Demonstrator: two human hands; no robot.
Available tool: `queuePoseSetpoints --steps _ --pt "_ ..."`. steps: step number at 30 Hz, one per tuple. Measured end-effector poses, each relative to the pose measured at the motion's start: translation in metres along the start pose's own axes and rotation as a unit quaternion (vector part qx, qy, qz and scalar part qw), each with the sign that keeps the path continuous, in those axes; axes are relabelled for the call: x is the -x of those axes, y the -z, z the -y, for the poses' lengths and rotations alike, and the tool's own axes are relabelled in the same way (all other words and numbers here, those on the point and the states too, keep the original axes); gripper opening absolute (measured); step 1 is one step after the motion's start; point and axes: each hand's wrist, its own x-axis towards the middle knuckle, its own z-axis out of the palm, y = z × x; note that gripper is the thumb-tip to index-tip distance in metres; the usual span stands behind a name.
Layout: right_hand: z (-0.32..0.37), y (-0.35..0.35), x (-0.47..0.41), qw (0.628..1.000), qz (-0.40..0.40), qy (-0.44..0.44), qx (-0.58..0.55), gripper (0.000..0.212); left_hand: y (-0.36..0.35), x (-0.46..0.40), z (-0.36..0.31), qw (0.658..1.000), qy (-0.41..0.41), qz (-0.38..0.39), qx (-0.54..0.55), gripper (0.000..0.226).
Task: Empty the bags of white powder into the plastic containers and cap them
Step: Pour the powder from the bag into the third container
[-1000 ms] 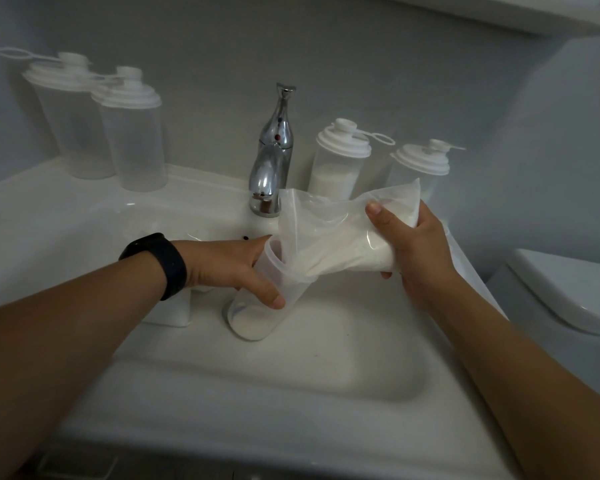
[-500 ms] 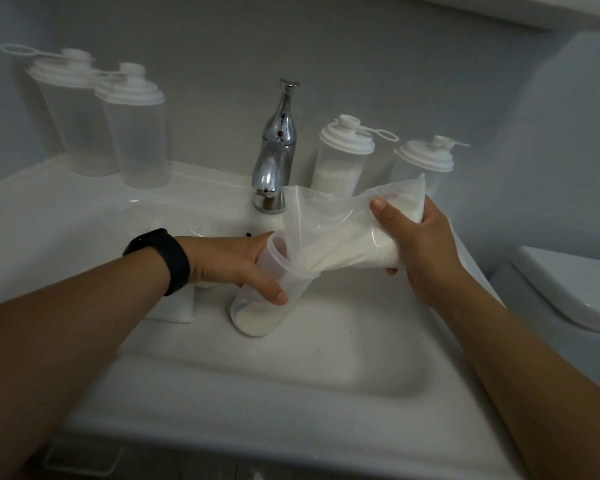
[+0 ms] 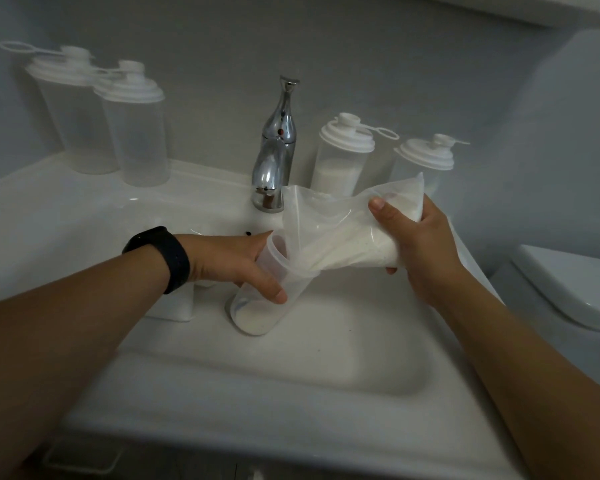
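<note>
The left hand wraps around an open plastic container, its fingers and thumb curled round the upper wall just below the rim. The container is tilted, mouth up and toward the right, its base low over the basin of the white sink; a layer of white powder lies in its bottom. A black wristband sits on the left wrist.

The right hand grips a clear plastic bag of white powder — thumb on top, the other fingers curled underneath. The bag lies nearly level, sloping down to the left, and its narrowed open end is tucked into the container's mouth. Most of the powder sits in the part of the bag nearest the right hand.

Behind the hands stands a chrome faucet. To its right, on the sink's back ledge, are two capped containers: the nearer capped container holds white powder, the farther capped container is partly hidden by the bag. On the ledge at far left stand two capped empty containers, touching or nearly so. A white block-like object shows under the left forearm — what it is cannot be told. A toilet edge shows at right.
</note>
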Motion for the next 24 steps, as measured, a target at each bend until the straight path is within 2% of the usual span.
queuePoseSetpoints --steps 16,21,24 --pt "-0.0019 -0.0024 0.0015 1.0 0.004 0.004 0.003 0.053 -0.0005 0.0003 -0.0028 1.0 0.001 -0.001 0.002 0.093" --pt "-0.0009 -0.0017 0.0014 1.0 0.002 0.004 0.004 0.044 -0.0004 0.0001 -0.0028 1.0 -0.001 0.003 0.003 0.093" --pt "-0.0009 -0.0017 0.0019 1.0 0.001 0.007 0.001 0.045 -0.001 0.0013 -0.0043 1.0 0.0 0.004 0.001 0.092"
